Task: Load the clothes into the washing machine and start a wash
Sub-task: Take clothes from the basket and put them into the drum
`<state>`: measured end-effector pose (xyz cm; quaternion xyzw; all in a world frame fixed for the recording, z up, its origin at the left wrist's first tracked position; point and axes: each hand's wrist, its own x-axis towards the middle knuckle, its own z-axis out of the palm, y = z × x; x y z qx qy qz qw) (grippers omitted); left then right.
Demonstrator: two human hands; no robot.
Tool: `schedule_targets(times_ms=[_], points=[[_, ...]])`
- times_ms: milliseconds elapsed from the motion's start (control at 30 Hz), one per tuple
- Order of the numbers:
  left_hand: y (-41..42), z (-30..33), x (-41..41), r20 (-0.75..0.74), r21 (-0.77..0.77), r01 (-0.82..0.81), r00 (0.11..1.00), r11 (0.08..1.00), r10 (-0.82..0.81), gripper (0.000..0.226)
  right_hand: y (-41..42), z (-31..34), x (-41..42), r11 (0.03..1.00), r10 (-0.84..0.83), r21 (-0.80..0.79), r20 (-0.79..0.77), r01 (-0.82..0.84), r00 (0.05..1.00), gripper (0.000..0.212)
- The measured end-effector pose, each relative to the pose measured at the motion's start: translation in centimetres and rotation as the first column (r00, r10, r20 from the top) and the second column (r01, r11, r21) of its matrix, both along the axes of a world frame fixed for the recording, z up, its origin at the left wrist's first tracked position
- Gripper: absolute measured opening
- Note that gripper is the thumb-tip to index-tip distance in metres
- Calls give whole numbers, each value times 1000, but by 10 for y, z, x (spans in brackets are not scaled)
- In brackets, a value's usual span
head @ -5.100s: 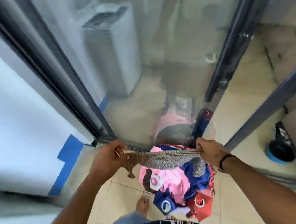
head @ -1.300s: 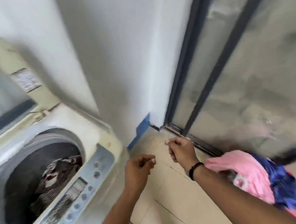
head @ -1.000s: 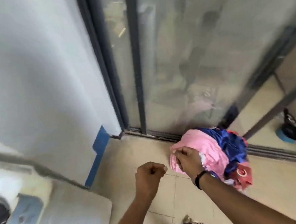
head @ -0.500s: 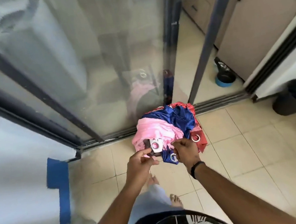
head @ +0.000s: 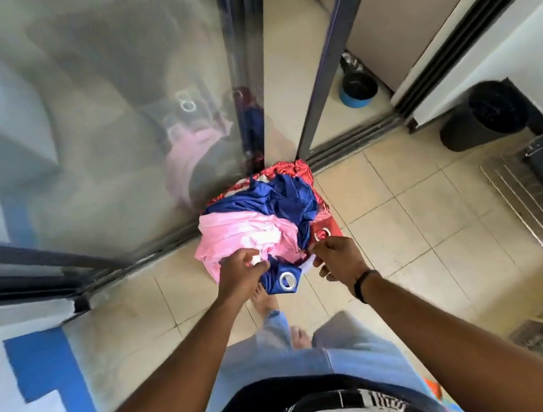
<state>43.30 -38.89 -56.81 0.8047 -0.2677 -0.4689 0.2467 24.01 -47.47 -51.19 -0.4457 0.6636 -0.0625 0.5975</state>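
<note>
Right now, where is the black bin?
In the head view, the black bin stands on the tiled floor at the far right, against the white wall, right of the clothes pile.
</note>
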Motion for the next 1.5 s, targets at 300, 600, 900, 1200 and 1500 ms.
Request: schedule_targets(times_ms=[300,600,900,1200,1500], points=[[-45,-96,29,109,244,190,969,951,-222,32,-35,-98,41,954,107,288,-75,-81,991,23],[-80,-223,34,330,385,355,809,852,-486,61,-67,-239,66,806,480,431,-74,-406,874,23],[-93,-247,49,452,510,403,626,760,-635,30,-78,-264,74,753,610,381,-98,-537,786,20],[-83,-143,70,419,325,273,817,906,-396,45,-74,-174,82,769,625,266,-123,-581,771,34],[-55,27,46,293,45,98,950,994,-107,31,-72,-52,87,649,761,39,-65,-760,646,107]])
